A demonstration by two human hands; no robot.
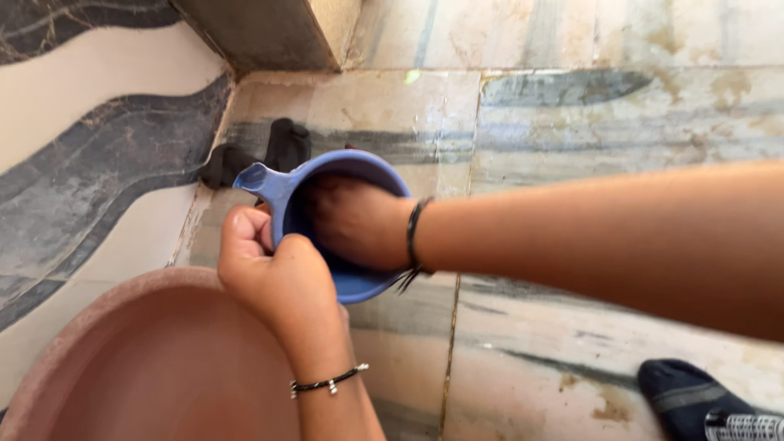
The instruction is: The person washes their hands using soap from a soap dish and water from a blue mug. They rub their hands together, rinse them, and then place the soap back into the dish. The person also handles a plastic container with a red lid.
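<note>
the blue mug [359,282] is held tilted above the marble floor [572,147], just past the rim of a reddish-brown tub [106,327]. the left hand [273,265] is closed around its handle side. the right hand [351,220] is pushed inside the mug, fingers hidden, so i cannot tell whether it is open or closed. a black cloth [261,151] lies in the corner, and a dark sock [694,400] lies at the lower right.

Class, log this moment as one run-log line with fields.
left hand: grips blue mug handle | right hand: inside mug | nearby: brown basin, dark cloth
</note>
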